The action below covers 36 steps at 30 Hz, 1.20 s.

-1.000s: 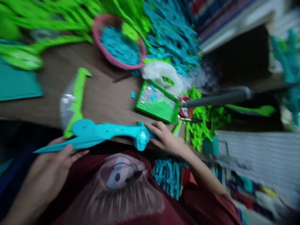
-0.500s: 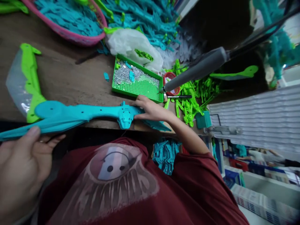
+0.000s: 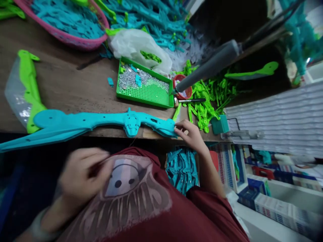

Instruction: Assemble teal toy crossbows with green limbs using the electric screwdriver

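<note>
A long turquoise bow-shaped plastic piece (image 3: 108, 119) lies along the table's front edge, its left end jutting past it. Its middle carries a raised, moulded block. The fingers of my right hand (image 3: 190, 134) are bent and closed on its right end. My left hand (image 3: 84, 174) hangs apart from the piece, in front of my shirt. It is blurred, with a gap between thumb and fingers and nothing seen in it. A lime-green part with a clear blade (image 3: 29, 90) meets the piece's left end; whether they are joined I cannot tell.
Behind lie a green tray (image 3: 143, 99) of small metal bits, a pink basket (image 3: 68, 39) of turquoise parts and a white plastic bag (image 3: 133, 42). A grey hanging tool (image 3: 209, 67) slants over lime-green parts (image 3: 202, 111). Turquoise parts (image 3: 183, 169) are stacked below the table edge.
My left hand has let go of the piece's left end and moved right, towards my shirt. My right hand has slid from beside the middle block to the right end.
</note>
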Motion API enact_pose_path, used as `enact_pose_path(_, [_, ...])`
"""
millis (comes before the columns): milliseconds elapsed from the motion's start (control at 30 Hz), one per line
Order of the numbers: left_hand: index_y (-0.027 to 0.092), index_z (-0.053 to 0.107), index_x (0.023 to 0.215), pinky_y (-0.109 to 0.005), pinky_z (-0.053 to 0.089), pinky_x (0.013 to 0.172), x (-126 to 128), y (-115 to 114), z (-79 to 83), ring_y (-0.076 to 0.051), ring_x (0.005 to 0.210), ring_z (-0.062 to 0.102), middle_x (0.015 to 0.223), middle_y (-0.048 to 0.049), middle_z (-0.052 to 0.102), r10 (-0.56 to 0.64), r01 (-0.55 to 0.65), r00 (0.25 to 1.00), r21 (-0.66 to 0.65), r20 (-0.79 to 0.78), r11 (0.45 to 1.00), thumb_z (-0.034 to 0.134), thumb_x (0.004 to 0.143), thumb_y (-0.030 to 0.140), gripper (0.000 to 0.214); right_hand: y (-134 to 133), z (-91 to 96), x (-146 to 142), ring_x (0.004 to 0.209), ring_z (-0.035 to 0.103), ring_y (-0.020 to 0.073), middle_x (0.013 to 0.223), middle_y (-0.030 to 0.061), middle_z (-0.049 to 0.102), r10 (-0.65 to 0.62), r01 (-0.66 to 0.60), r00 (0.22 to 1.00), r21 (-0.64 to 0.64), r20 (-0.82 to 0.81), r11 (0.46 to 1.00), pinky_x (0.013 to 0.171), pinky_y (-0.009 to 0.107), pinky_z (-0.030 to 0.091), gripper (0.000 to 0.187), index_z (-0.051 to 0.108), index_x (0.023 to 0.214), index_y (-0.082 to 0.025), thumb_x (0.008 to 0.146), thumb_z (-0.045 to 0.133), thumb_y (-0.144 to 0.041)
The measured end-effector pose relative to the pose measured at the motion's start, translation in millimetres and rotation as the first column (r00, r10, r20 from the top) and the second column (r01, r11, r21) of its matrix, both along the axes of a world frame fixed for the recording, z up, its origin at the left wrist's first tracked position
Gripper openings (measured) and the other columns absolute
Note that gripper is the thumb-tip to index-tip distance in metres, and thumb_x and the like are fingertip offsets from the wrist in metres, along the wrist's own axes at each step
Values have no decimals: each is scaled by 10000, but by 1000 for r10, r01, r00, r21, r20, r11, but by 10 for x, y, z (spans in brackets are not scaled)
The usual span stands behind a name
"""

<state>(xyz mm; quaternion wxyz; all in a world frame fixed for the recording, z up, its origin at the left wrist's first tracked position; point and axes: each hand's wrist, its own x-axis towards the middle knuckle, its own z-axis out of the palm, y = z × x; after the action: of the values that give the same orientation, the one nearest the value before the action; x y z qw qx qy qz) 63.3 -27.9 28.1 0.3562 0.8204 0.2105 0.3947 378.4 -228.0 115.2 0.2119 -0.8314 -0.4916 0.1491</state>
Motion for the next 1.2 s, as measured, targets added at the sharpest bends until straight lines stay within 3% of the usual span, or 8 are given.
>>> enact_pose_path(100, [178,581,1282,-435,516,1008,800,-150,264,-283,1170,641,1237,-140,685,-375,419,907,348,-190,839,656,916,220,375,-201,-323,51,813,647,179,913,54,679,-150,178,975,171,-162,969,758,327,535,246,673,1052,-191,1001,509,-366])
enact_pose_path(200, [84,414,1488,-540,382,1152,1541,-308,346,-387,1448,410,1536,-258,451,-372,542,820,383,-435,748,685,895,266,677,-254,-544,172,824,651,184,892,53,677,-138,182,972,231,-192,956,775,331,551,211,705,1016,-188,946,588,-350])
enact_pose_path(300, [61,429,1484,-559,409,1104,1913,-392,276,-420,1364,487,1475,-275,506,-328,583,766,385,-553,715,728,849,273,733,-260,-665,322,900,651,209,1000,85,658,-64,84,994,257,-88,963,824,360,561,304,724,1119,-191,847,727,-325])
enact_pose_path(433, [61,518,1415,-528,479,994,1965,-340,130,-404,1186,603,1338,-264,610,-334,602,770,446,-543,662,670,879,276,597,-242,-849,482,1088,629,239,1181,152,607,14,-59,976,200,218,978,948,405,545,343,650,1297,-188,969,583,-263])
enact_pose_path(633, [89,497,1427,-484,493,937,1936,-186,32,-371,1136,639,1307,-261,639,-383,587,809,580,-446,564,561,970,325,518,-151,-1071,577,1229,593,247,1359,195,552,-52,13,956,136,289,991,1001,398,528,439,549,1414,-192,1013,394,-99])
enact_pose_path(867, [78,479,1430,-457,495,891,2055,-5,96,-353,1058,652,1231,-257,657,-464,672,739,576,-488,465,570,969,330,534,0,-715,798,1074,588,268,1182,188,620,-69,10,939,175,338,984,891,410,507,338,657,1197,-126,991,390,-137])
enact_pose_path(1067, [83,364,1520,-472,501,914,2026,-17,122,-365,1089,630,1235,-268,629,-485,682,731,544,-481,489,651,923,259,685,-270,-496,441,988,578,179,1026,91,602,143,-85,982,390,-122,917,869,319,494,183,686,1056,-155,1010,517,-207])
enact_pose_path(1200, [129,328,1556,-483,512,909,2010,-19,98,-369,1092,629,1213,-256,627,-487,690,724,528,-488,495,718,870,219,794,-346,-583,285,1048,498,201,1063,108,560,222,-135,959,402,-178,906,922,355,467,246,729,1150,-184,1016,535,-254])
